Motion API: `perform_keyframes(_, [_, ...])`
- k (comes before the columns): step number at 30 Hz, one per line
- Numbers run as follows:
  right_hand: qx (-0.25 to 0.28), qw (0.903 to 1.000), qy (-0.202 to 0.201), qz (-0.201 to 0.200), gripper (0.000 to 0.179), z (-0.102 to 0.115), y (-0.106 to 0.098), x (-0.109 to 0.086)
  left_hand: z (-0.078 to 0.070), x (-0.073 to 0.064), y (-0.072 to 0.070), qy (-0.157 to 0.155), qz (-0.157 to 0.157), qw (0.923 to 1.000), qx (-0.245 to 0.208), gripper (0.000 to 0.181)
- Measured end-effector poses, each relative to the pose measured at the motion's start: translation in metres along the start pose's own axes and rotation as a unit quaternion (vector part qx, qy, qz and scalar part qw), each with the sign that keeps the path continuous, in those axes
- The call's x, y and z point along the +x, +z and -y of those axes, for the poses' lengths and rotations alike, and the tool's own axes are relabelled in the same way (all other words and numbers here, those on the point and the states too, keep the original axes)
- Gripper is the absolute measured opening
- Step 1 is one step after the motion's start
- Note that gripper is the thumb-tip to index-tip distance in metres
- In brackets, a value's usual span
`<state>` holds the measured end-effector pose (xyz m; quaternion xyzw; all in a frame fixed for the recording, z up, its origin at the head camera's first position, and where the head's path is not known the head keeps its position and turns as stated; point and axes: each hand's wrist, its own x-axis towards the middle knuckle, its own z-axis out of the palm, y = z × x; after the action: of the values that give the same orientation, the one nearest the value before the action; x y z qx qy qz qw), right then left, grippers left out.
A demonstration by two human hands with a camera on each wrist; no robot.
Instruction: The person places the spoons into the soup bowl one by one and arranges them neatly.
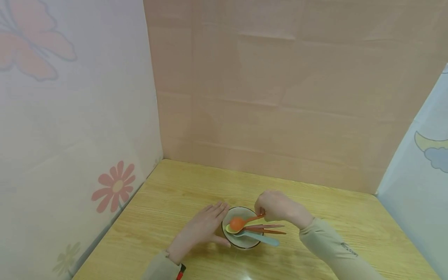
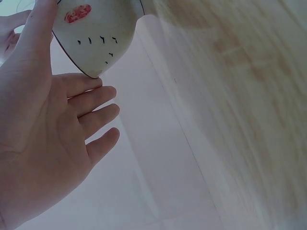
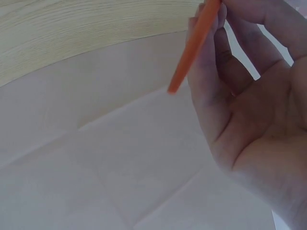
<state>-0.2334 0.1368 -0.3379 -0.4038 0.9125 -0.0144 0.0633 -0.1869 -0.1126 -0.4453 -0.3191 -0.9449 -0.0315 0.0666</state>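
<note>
A round bowl (image 1: 241, 242) with a dark rim sits on the table. Against its left side rests my left hand (image 1: 206, 223), fingers extended and thumb spread along the near edge. The left wrist view shows those fingertips touching the bowl's patterned outer wall (image 2: 96, 48). My right hand (image 1: 278, 206) pinches the handle of an orange spoon (image 1: 237, 223), whose head is over the bowl. In the right wrist view, the orange handle (image 3: 192, 52) sticks out past the fingers. A yellow spoon (image 1: 229, 229), a light blue spoon (image 1: 267, 240), a pink handle (image 1: 271, 226) and a red-brown handle (image 1: 274, 231) lean in the bowl.
The wooden table (image 1: 168, 194) meets a tan back wall covering (image 1: 266, 97). A white panel with flowers (image 1: 117, 186) borders the left side, and a pale blue one (image 1: 432, 124) stands at the right.
</note>
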Motion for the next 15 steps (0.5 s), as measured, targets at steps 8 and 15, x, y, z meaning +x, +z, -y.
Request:
perform_keyframes(8, [0.006,1.0000,-0.007,-0.001,0.029,0.0026,0.0044,0.0046,-0.0001,0.0003,-0.0007,-0.005,0.006,1.0000,0.001,0.108])
perform_keyframes(15, [0.015,0.9999,-0.006,0.002,0.031,0.0041,0.0066,0.0070,0.0008,0.0006,-0.0006,-0.005,0.003,1.0000,-0.002,0.107])
